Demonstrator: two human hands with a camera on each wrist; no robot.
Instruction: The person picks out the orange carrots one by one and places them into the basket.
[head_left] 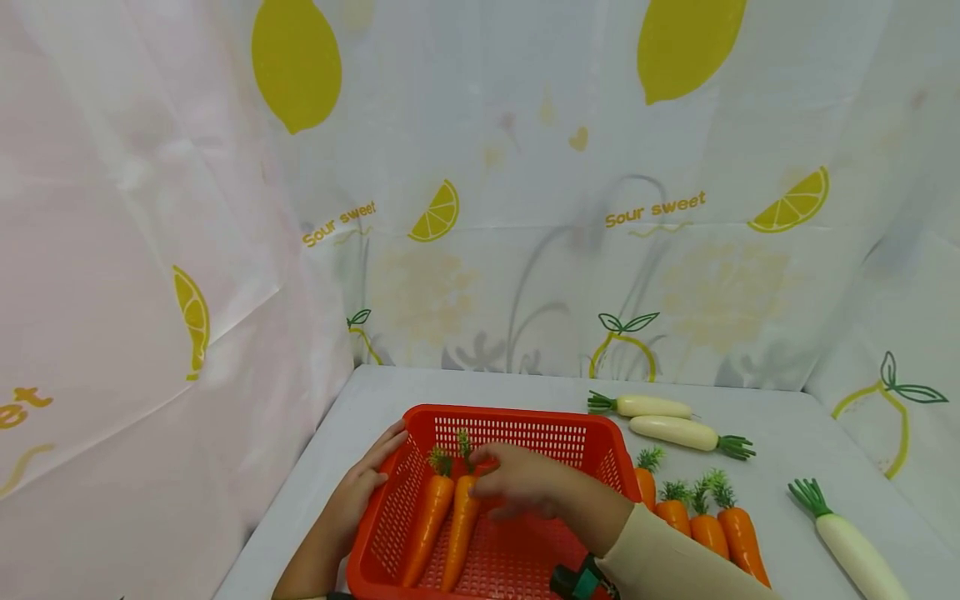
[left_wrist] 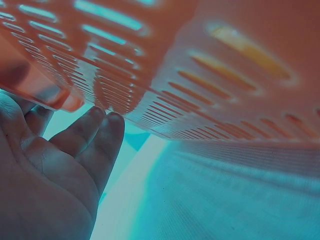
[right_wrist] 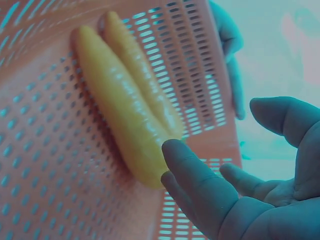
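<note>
A red perforated plastic basket [head_left: 495,411] stands on the table. Inside it two orange carrots with green tops, a left one [head_left: 429,525] and a right one [head_left: 461,533], lie side by side along the left part. My left hand [head_left: 352,492] rests against the basket's left side near the back corner; in the left wrist view its fingers [left_wrist: 107,137] touch the outer wall. Over the basket, my right hand [head_left: 521,479] overlaps the right carrot's top end. The right wrist view shows its fingers [right_wrist: 200,185] spread apart, with nothing held between them and the thumb.
Several carrots [head_left: 738,533] with green tops lie to the right of the basket. Two white radishes [head_left: 675,432] lie behind them, and another white radish [head_left: 858,550] lies at the far right. A lemon-print cloth [head_left: 480,275] hangs around the table's back and sides.
</note>
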